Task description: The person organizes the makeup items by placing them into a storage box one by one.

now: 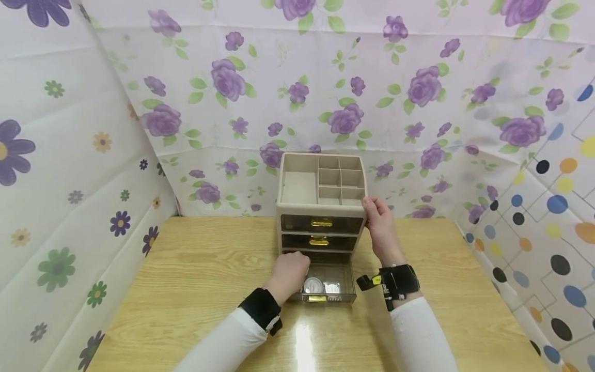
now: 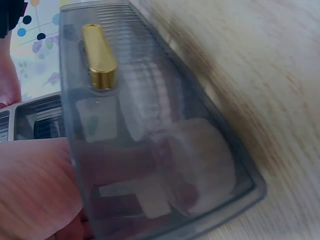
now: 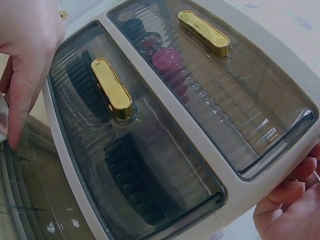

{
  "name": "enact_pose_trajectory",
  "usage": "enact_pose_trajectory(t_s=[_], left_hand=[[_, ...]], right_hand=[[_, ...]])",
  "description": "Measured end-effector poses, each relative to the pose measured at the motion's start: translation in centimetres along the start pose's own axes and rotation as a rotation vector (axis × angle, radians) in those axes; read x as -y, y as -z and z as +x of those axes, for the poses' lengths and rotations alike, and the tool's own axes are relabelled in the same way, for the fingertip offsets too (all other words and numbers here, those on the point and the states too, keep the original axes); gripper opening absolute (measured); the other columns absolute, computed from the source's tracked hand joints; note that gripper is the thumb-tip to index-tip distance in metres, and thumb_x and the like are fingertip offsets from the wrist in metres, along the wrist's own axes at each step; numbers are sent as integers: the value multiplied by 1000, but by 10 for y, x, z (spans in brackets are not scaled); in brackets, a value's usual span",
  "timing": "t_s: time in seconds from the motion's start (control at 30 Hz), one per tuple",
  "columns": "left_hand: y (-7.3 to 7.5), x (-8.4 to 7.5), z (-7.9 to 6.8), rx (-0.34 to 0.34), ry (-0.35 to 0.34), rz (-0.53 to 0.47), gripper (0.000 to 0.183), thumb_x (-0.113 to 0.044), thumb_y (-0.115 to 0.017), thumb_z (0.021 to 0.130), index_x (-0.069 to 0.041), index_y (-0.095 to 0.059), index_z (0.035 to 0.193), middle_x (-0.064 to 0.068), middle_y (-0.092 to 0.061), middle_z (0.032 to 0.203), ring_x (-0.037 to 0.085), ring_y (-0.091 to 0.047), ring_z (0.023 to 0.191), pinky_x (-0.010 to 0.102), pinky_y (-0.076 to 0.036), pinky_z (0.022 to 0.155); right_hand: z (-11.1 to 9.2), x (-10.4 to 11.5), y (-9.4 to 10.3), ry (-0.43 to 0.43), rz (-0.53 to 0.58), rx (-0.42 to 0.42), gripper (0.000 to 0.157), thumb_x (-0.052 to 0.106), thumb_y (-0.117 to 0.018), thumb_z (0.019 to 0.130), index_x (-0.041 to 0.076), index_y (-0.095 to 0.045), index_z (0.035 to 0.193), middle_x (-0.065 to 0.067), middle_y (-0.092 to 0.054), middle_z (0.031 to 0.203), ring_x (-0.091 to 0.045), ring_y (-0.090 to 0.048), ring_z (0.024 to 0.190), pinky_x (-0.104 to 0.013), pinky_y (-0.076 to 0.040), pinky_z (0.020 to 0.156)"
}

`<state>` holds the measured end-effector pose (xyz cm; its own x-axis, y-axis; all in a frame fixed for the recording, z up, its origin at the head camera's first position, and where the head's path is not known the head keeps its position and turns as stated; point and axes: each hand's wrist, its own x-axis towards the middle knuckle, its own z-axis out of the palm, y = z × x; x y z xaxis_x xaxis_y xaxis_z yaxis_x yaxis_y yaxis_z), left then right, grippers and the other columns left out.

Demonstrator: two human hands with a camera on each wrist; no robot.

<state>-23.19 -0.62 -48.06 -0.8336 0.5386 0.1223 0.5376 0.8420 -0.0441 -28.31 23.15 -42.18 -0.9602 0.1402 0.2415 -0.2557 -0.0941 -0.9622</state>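
Note:
A beige desktop drawer organizer (image 1: 324, 208) stands with its see-through bottom drawer (image 1: 344, 274) pulled out. My left hand (image 1: 288, 271) reaches down over that drawer's left side, fingers bent into it. Beside those fingers a bit of something white (image 3: 3, 117) shows at the edge of the right wrist view; I cannot tell whether they hold it. A round white-topped container (image 1: 313, 285) and a small white square item (image 1: 332, 288) lie near the drawer front. My right hand (image 1: 382, 227) grips the organizer's upper right side, its curled fingers (image 3: 287, 192) against the casing.
Two closed smoked drawers with gold handles sit above; the upper drawer (image 3: 200, 95) holds a pink item (image 3: 167, 62), the middle drawer (image 3: 135, 150) dark ones. The organizer's top has open compartments (image 1: 330, 176). Flowered cloth (image 1: 232, 129) hangs behind the wooden table (image 1: 195, 268).

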Motion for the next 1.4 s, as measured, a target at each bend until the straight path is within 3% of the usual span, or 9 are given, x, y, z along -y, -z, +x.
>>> enact_pose_trajectory(t_s=[0.3, 0.57, 0.7, 0.9, 1.0, 1.07, 1.17, 1.27, 1.4], left_hand=[[2, -1, 3, 90, 33, -75, 14, -7, -71, 83, -15, -63, 74, 2, -65, 74, 18, -61, 63, 35, -53, 48], [0, 3, 3, 68, 50, -187, 11, -4, -68, 85, -15, -69, 87, 3, -68, 80, 18, -63, 67, 33, -53, 52], [5, 6, 1, 13, 48, -271, 14, -9, -68, 88, -12, -73, 100, 5, -72, 88, 15, -63, 66, 33, -55, 55], [18, 6, -14, -134, 69, -587, 23, -20, -68, 93, -10, -70, 113, 9, -68, 112, 6, -64, 75, 26, -57, 66], [24, 1, -29, -250, 53, -776, 18, -18, -68, 93, -12, -69, 111, 3, -66, 108, 6, -62, 80, 24, -56, 67], [27, -3, -40, -279, 42, -913, 14, -17, -67, 94, -14, -69, 107, -1, -66, 102, 8, -61, 81, 26, -56, 67], [28, -11, -57, -225, 30, -1126, 9, -19, -67, 95, -15, -69, 103, -3, -66, 91, 14, -62, 78, 29, -57, 64], [23, -21, -71, -84, 4, -1310, 15, -24, -63, 98, -11, -69, 103, 0, -69, 86, 22, -65, 74, 32, -59, 63], [6, -36, -85, 81, -41, -1476, 21, -22, -59, 100, -4, -69, 103, 10, -71, 89, 26, -69, 75, 39, -60, 66]], right_hand=[[0, 0, 0, -3, -20, 2, 33, 44, -58, 99, 11, -55, 101, -3, -54, 91, -15, -55, 80, -29, -47, 71], [0, -2, 2, 7, -28, 9, 31, 43, -57, 101, 12, -55, 102, -2, -55, 91, -15, -56, 79, -29, -47, 71], [1, -3, 2, 2, -30, 9, 30, 42, -56, 101, 12, -55, 102, -3, -55, 93, -15, -56, 82, -29, -47, 72], [1, -2, 3, 5, -40, 10, 31, 44, -55, 101, 12, -55, 102, -5, -54, 97, -16, -55, 85, -29, -47, 73], [1, -1, 3, 11, -23, 2, 28, 41, -55, 102, 13, -55, 100, -4, -53, 96, -16, -53, 84, -28, -46, 71], [1, 0, 3, 11, -15, -3, 26, 40, -55, 102, 14, -55, 99, -2, -53, 94, -15, -52, 83, -27, -45, 69], [1, 1, 4, 12, -9, -10, 24, 37, -54, 103, 14, -55, 97, 0, -53, 89, -13, -51, 79, -25, -44, 67], [2, 2, 4, 6, -16, -11, 23, 36, -54, 103, 13, -55, 98, 1, -52, 87, -12, -50, 77, -25, -44, 66], [0, 3, 1, 2, -27, -5, 24, 36, -55, 102, 12, -55, 99, 1, -53, 87, -12, -51, 77, -25, -45, 66]])
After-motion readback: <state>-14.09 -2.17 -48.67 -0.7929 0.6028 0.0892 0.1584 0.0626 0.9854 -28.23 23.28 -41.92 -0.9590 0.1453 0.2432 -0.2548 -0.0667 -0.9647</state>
